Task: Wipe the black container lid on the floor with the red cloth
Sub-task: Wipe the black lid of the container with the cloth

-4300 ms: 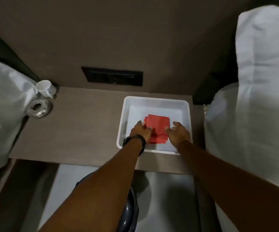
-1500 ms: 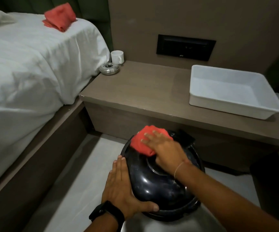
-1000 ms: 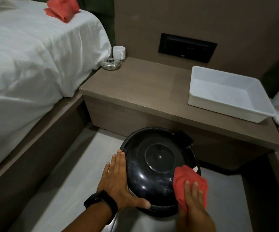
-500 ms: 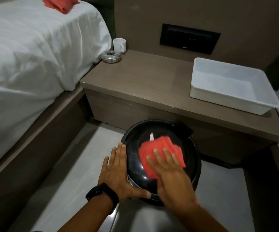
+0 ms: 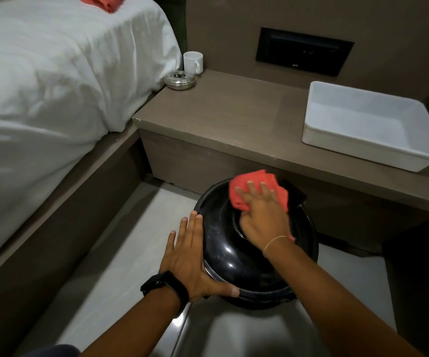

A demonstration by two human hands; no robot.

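A glossy black domed container lid [image 5: 234, 258] sits on the pale floor in front of the bedside table. My right hand [image 5: 262, 217] presses a crumpled red cloth [image 5: 257, 188] flat against the lid's far top edge, fingers spread over the cloth. My left hand [image 5: 190, 256], with a black watch at the wrist, lies against the lid's left side, thumb hooked along its near rim. The lid's middle is partly hidden under my right hand.
A brown bedside table [image 5: 234, 119] carries a white tray [image 5: 362, 130], a white mug [image 5: 193, 62] and a metal ashtray [image 5: 179, 80]. A white-sheeted bed [image 5: 53, 86] stands left, with another red cloth [image 5: 102, 1] on it. Dark switch panel [image 5: 303, 54] on the wall.
My right hand has slid the red cloth from the lid's middle up to its far edge. The left hand has stayed on the lid's left side.
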